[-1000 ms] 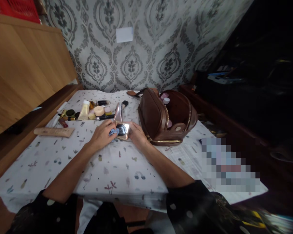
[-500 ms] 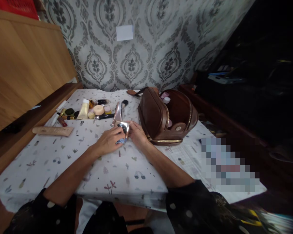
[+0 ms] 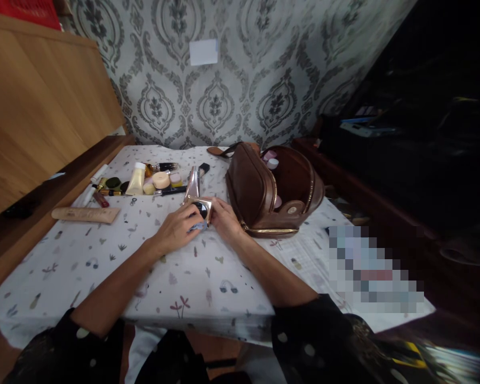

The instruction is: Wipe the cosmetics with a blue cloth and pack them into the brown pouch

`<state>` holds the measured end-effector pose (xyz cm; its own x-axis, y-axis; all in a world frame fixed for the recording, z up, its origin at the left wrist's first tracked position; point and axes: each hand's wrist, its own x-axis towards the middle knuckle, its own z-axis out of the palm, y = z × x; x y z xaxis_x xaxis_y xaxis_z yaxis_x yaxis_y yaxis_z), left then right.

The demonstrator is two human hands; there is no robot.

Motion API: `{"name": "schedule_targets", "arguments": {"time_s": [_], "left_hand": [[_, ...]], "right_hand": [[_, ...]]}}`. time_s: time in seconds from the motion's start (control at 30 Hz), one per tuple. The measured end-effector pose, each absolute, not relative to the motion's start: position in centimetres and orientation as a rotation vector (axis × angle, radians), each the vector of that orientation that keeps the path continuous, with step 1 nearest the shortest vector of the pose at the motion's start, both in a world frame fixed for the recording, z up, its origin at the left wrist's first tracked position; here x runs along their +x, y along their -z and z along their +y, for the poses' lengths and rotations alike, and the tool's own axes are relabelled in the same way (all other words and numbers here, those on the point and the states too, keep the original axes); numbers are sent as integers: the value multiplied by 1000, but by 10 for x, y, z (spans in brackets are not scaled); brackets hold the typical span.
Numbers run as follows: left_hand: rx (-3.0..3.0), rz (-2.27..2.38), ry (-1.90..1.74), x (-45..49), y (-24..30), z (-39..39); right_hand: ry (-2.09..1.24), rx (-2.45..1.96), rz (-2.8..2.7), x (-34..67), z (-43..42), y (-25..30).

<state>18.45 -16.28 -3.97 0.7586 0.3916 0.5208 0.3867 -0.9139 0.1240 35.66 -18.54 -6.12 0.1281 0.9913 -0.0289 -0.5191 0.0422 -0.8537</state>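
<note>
A square, shiny gold compact [image 3: 208, 208] with a dark round middle is gripped at its right edge by my right hand [image 3: 224, 217]. My left hand [image 3: 179, 228] has its fingers bent over the compact's left part. Under those fingers a crumpled piece of light-blue cloth [image 3: 199, 226] sticks out; part of it is hidden. Just behind the compact lies a shiny pinkish tube [image 3: 192, 184]. A makeup brush [image 3: 204, 169] with dark bristles is beyond it. To the right of my right hand stands a brown makeup bag [image 3: 250, 184], unzipped, with small pink and white items inside.
At the left lie a beige tube [image 3: 86, 214], a cream tube with a white cap [image 3: 136, 180], a round peach jar [image 3: 160, 180] and several other cosmetics. A patterned white cloth [image 3: 144, 288] covers the table. A wooden panel [image 3: 44, 101] borders the left; a blurred patch hides something at right.
My left fingers have shifted slightly on the compact, and more of its dark round middle shows. The view has moved a little; the other things lie as before.
</note>
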Motion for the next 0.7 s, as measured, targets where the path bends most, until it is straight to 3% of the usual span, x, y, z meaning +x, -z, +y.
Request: {"name": "schedule_targets", "arguments": {"time_s": [0.37,0.7], "left_hand": [[2757,1021,-1098,180,34,-157],[2022,1050,-856,170,35,-142]], "right_hand": [[-1262,-910,-831,354,-187,58],[-1009,-1037,-1010,358,-187,55]]}}
